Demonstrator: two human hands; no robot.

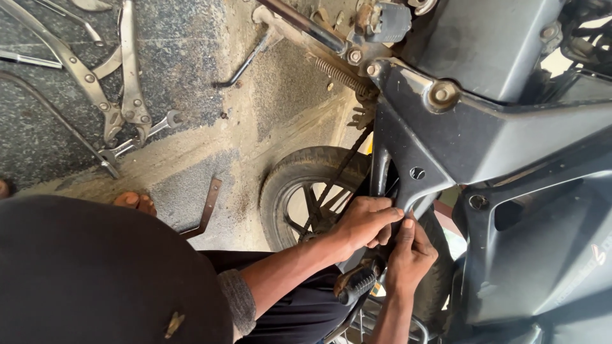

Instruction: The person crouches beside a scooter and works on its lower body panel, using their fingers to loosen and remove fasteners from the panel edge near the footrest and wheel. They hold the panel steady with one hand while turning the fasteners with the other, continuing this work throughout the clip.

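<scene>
My left hand [365, 222] reaches in from the left, its fingers curled round the lower tip of a dark grey motorcycle frame bracket [408, 137]. Just below it, my right hand [411, 255] comes up from the bottom and pinches the same bracket tip, thumb pointing up. Whatever small part lies between the fingers is hidden. Behind the hands are the rear tyre [288, 177] and the drive chain [345, 164]. A ribbed footrest [356, 281] sticks out under my left wrist.
Large pliers [131, 95], a spanner [145, 135], a bent rod [245, 64] and a flat metal strip [208, 205] lie on the gritty floor at left. A bare foot [135, 200] rests there. A rusty spring [338, 75] and grey body panels [542, 223] crowd the right.
</scene>
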